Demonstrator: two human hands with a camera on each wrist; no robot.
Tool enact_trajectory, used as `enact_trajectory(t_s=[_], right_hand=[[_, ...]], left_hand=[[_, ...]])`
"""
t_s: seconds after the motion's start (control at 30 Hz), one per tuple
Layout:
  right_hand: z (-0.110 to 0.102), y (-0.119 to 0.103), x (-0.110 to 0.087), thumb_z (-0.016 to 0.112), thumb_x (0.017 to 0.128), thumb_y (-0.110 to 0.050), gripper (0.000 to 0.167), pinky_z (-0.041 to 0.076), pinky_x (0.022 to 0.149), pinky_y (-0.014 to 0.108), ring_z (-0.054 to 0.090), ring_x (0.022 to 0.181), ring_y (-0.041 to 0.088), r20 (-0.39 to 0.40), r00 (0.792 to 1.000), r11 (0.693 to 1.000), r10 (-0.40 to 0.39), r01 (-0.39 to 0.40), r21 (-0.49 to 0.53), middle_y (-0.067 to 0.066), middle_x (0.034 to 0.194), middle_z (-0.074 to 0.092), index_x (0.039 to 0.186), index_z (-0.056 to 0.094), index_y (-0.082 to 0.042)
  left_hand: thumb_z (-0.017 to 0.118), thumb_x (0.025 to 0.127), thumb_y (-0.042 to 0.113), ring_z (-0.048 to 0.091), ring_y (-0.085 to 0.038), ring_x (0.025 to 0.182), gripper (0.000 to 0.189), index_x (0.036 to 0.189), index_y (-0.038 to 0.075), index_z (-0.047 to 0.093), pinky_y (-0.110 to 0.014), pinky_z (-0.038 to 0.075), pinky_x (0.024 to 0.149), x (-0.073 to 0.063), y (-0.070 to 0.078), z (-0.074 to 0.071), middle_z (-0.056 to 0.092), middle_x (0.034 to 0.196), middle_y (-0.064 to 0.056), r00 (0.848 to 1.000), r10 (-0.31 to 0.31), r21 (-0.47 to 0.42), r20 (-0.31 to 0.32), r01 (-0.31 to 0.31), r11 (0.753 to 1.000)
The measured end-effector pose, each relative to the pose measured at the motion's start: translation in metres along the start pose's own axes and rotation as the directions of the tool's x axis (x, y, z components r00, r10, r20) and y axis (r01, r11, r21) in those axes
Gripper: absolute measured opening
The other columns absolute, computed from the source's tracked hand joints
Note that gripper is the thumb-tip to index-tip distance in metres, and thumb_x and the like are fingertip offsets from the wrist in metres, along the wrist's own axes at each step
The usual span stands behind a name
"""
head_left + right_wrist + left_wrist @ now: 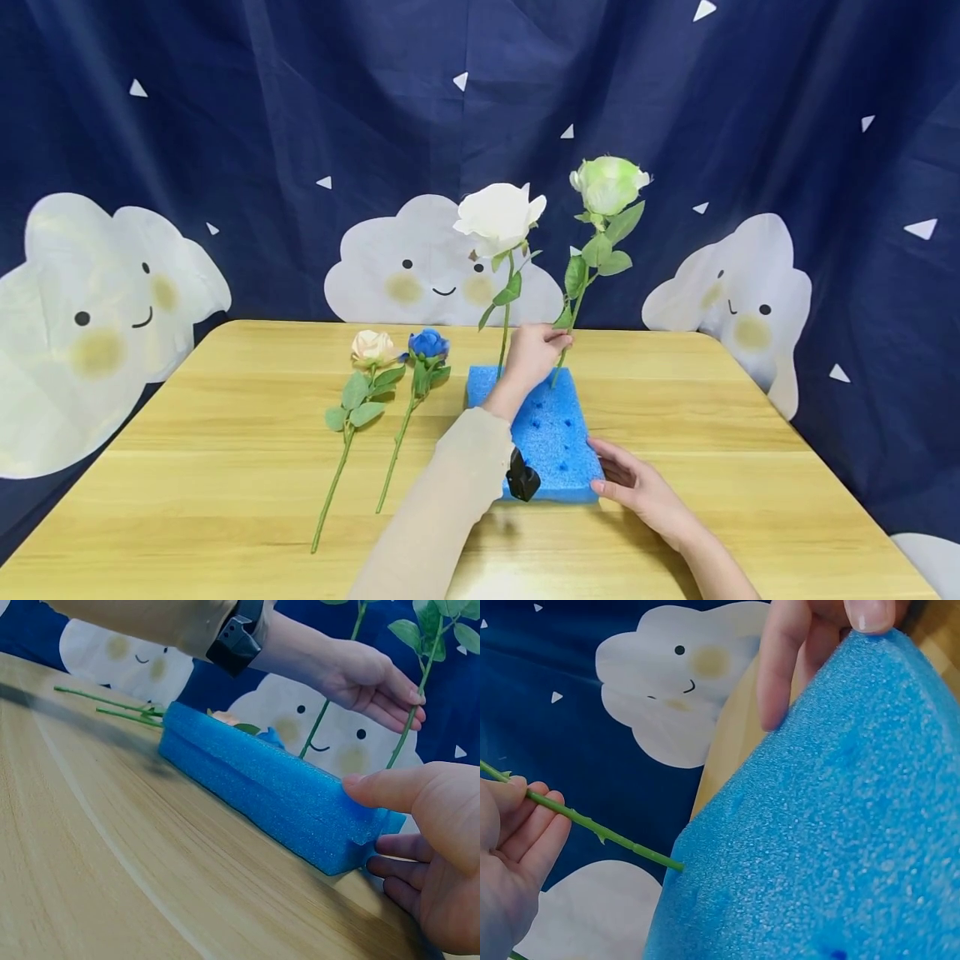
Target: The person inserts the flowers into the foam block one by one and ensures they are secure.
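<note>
Green rose (607, 185) stem is pinched by left hand (534, 354) at frame centre, kept upright in foam (551, 433); foam is steadied on worktop (225, 467) by right hand (637, 487), fingers flat.

Left hand (531, 354) hides white rose stem (507, 312) base at foam block (552, 433)

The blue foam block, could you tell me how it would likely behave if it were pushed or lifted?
The blue foam block looks porous, so it is probably light and would slide easily on the smooth table. That may be why the right hand steadies its corner. It likely dents under pressure, since the green rose's stem pierces it.
</note>
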State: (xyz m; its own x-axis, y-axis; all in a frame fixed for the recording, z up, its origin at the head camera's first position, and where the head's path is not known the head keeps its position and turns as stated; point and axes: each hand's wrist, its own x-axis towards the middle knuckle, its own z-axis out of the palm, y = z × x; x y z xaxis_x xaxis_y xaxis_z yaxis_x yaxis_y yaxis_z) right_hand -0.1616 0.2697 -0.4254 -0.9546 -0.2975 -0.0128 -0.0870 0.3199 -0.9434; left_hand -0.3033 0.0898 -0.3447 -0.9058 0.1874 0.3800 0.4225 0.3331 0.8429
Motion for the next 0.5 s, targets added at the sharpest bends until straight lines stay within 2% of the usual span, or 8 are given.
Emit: enact_trajectory(t_s=[0.2, 0.37, 0.5], right_hand=[[0.0, -0.001, -0.002, 0.059, 0.091, -0.012, 0.06, 0.038, 0.091, 0.013, 0.035, 0.125, 0.045, 0.016, 0.999, 0.999, -0.039, 0.039, -0.005, 0.029, 0.14, 0.033, 0.141, 0.031, 0.005], [-0.001, -0.002, -0.003, 0.059, 0.091, -0.012, 0.059, 0.039, 0.09, 0.013, 0.036, 0.125, 0.044, 0.019, 0.999, 0.999, -0.04, 0.04, -0.004, 0.028, 0.141, 0.033, 0.141, 0.031, 0.004], [-0.001, -0.001, -0.002, 0.06, 0.091, -0.014, 0.06, 0.038, 0.091, 0.013, 0.036, 0.126, 0.043, 0.007, 1.0, 1.0, -0.018, 0.018, -0.017, 0.026, 0.141, 0.034, 0.141, 0.033, 0.002]], left_hand=[[0.066, 0.087, 0.019, 0.066, -0.012, 0.081, 0.015, 0.088, 0.008, 0.075, -0.017, 0.049, 0.065, -0.002, -0.003, 0.003, 0.071, 0.084, -0.003, 0.999, -0.032, 0.029, 0.011, 0.031, 0.999], [0.065, 0.088, 0.021, 0.053, -0.006, 0.058, 0.017, 0.091, 0.008, 0.075, -0.017, 0.037, 0.049, -0.005, -0.012, 0.008, 0.07, 0.078, -0.002, 0.995, -0.094, 0.018, 0.038, 0.093, 0.996], [0.065, 0.087, 0.02, 0.048, -0.006, 0.053, 0.017, 0.089, 0.007, 0.075, -0.018, 0.033, 0.045, -0.006, -0.015, 0.009, 0.068, 0.072, -0.003, 0.995, -0.098, -0.022, 0.024, 0.099, 0.995]])
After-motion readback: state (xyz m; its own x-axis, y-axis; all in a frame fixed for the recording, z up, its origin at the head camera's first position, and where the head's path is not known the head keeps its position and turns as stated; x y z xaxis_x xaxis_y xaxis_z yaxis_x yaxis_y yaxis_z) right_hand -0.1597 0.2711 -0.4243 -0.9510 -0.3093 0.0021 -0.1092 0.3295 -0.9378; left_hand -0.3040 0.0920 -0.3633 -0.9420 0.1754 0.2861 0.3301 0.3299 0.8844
